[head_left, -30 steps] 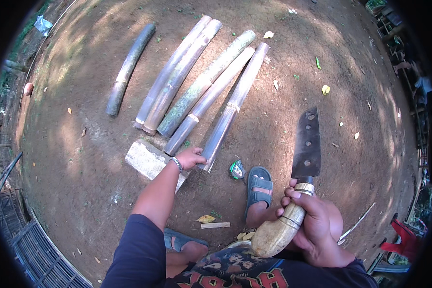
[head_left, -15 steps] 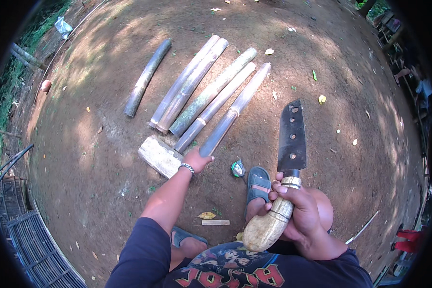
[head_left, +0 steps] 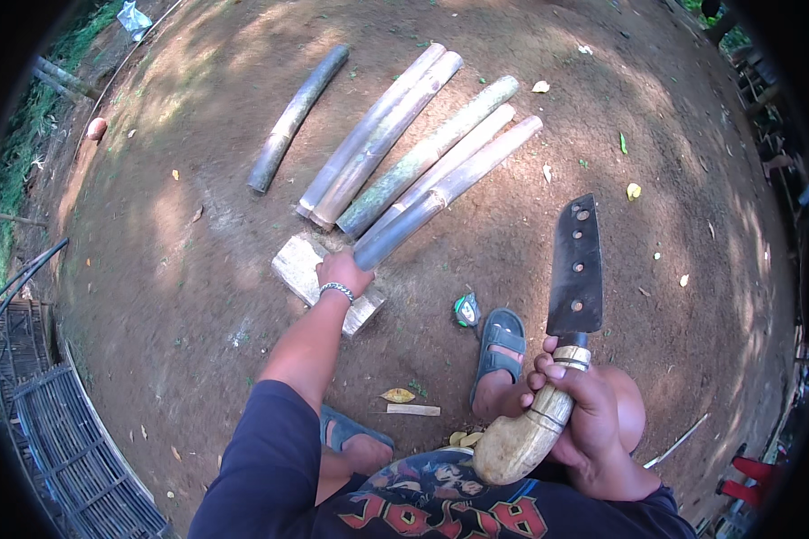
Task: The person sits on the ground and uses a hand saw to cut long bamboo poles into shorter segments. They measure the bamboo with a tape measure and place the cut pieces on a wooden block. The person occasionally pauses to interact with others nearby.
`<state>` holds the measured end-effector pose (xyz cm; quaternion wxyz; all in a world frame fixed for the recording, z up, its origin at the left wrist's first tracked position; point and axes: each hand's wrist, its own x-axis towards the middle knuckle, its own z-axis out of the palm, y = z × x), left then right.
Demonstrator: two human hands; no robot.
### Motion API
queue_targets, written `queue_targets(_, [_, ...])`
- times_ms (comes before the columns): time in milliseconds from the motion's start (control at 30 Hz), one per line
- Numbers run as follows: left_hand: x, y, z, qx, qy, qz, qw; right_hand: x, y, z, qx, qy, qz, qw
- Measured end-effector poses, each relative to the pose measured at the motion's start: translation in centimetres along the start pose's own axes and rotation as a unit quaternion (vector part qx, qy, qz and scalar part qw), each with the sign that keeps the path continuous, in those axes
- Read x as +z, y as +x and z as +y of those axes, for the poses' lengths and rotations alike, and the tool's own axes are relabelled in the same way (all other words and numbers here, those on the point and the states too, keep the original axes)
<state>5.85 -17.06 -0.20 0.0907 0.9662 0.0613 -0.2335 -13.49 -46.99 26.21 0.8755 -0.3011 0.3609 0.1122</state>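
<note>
My left hand [head_left: 343, 272], with a chain bracelet at the wrist, is closed around the near end of the rightmost bamboo pole [head_left: 440, 198]. Its fingers are partly hidden. Beneath that hand a pale wooden block [head_left: 295, 260] lies on the ground. Several other bamboo poles [head_left: 427, 157] lie side by side beyond the block, and one greenish bamboo pole [head_left: 288, 126] rests apart to their left. In my right hand [head_left: 584, 404] is a machete [head_left: 577, 269], gripped by its curved pale handle. The dark, broad blade with a row of holes points up and away from me.
A tape measure [head_left: 466, 309] lies near my right sandal [head_left: 501, 346]. A flat wooden strip [head_left: 413, 410] and leaves are on the dirt ground. At the left edge stands a slatted bamboo structure [head_left: 72, 422]. Something red [head_left: 744, 481] shows at the lower right.
The near end of the held bamboo pole has shifted left, up against its neighbour, with my left hand now over the block. The machete stays raised in my right hand. The view has shifted slightly.
</note>
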Motion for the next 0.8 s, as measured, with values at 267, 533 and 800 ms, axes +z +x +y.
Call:
queue_targets(267, [2.6,3.6,0.9,0.001,0.021,-0.029,0.999,-0.2,2.3,0.2,-0.001,-0.021,0.050,0.999])
queue_targets(533, [4.3,4.7,0.6,0.039,0.106,-0.030,0.993,1.0,3.3,0.5,0.026,-0.066,0.076,0.995])
queue_targets(800, [3.5,4.6,2.2,0.040,0.141,-0.111,0.983,1.4,3.9,1.0,0.030,-0.091,0.066,0.993])
